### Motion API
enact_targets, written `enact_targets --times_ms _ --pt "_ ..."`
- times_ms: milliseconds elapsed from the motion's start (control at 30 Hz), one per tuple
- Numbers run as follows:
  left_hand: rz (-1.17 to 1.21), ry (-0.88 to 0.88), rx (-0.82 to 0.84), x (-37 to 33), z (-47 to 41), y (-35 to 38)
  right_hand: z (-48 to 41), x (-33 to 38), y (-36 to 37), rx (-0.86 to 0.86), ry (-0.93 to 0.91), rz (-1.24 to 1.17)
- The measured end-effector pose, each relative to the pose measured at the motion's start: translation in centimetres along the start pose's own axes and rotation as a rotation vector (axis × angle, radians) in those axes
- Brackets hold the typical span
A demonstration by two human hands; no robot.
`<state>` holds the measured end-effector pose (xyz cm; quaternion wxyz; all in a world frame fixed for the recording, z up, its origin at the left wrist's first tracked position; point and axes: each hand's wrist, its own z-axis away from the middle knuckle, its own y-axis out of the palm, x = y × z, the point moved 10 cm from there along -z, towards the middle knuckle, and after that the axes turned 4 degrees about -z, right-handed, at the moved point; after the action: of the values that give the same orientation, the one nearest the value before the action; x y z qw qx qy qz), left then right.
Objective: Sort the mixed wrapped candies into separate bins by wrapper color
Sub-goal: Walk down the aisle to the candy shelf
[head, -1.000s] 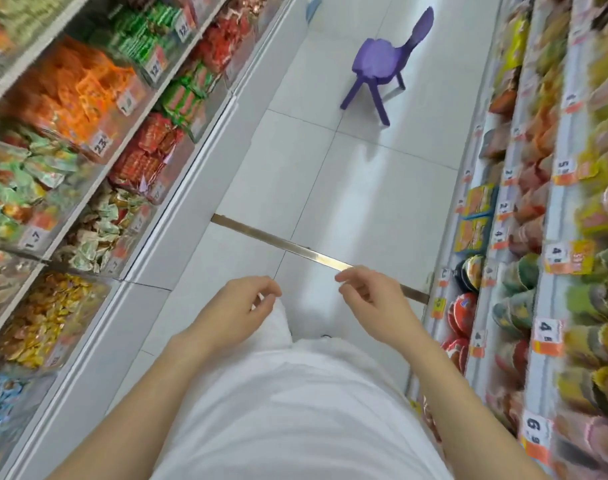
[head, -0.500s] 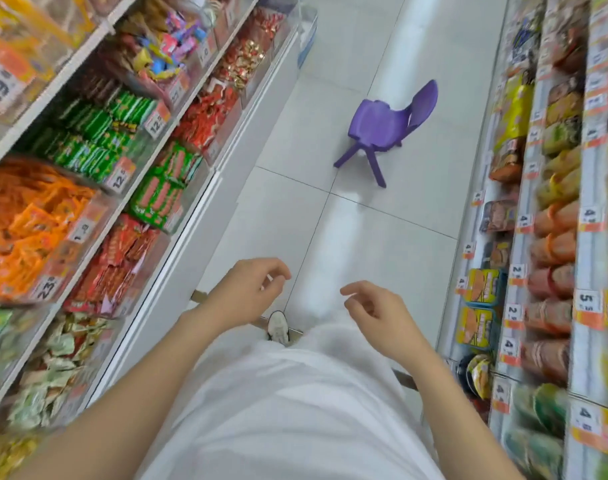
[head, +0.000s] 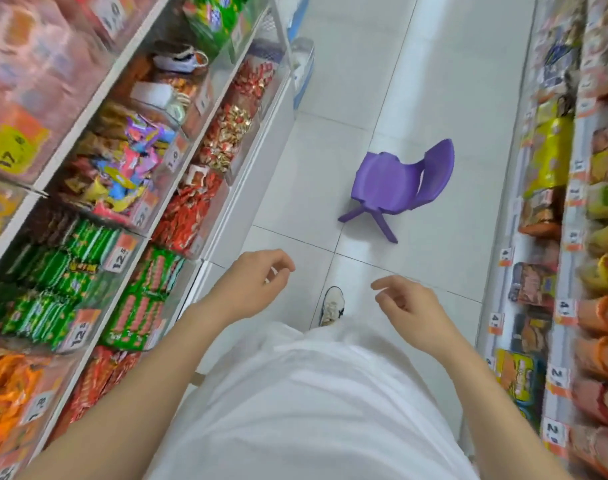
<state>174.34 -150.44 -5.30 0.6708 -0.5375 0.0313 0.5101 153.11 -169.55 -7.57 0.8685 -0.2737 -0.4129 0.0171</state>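
Left hand (head: 257, 282), right hand (head: 411, 306) loosely curled, empty. Candy bins (head: 172, 157) at 9 o'clock. Floor (head: 416, 81) open toward 12, chair (head: 392, 183) at 1.

At the left of the frame you see green wrappers (head: 49, 289) with yellow print, red wrappers (head: 188, 216) to their upper right, and bright orange wrappers (head: 4, 382) at lower left. Above sits a mixed heap (head: 122, 168) of pink, blue, yellow and purple, then gold-and-red foil wrappers (head: 229, 133). The chair (head: 396, 183) is solid purple, the floor (head: 416, 81) white tile with thin grey joints, your garment (head: 313, 410) plain white, your shoe (head: 331, 303) white with dark laces
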Motion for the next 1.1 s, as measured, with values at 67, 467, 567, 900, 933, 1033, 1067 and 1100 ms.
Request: enact_targets --times_ms 67,467,567,900,933,1033,1067,1100 --pt "-0.017 -0.034 0.000 0.5 -3.5 -2.2 -5.7 4.1 -2.1 0.037 -0.049 0.007" --pt "0.144 -0.208 -0.156 10.0 -24.4 -18.1 -36.1 27.4 -6.6 0.153 -0.280 0.009" --pt "0.201 -0.186 -0.186 10.0 -30.7 -23.0 -41.2 28.8 -6.9 0.179 -0.246 0.065" --pt "0.256 -0.213 -0.230 9.6 -47.7 -32.8 -58.6 31.5 -12.6 0.319 -0.232 0.232" --pt "0.252 -0.238 -0.245 10.3 -49.1 -33.1 -61.1 32.1 -12.9 0.346 -0.262 0.265" --pt "0.250 -0.370 -0.293 14.0 -52.6 -32.9 -69.0 33.4 -12.1 0.493 -0.375 0.471" --pt "0.237 -0.426 -0.305 15.3 -53.5 -32.6 -71.5 33.4 -11.4 0.560 -0.410 0.562" --pt "0.218 -0.475 -0.303 16.3 -54.4 -32.2 -73.8 33.4 -10.7 0.617 -0.439 0.647"
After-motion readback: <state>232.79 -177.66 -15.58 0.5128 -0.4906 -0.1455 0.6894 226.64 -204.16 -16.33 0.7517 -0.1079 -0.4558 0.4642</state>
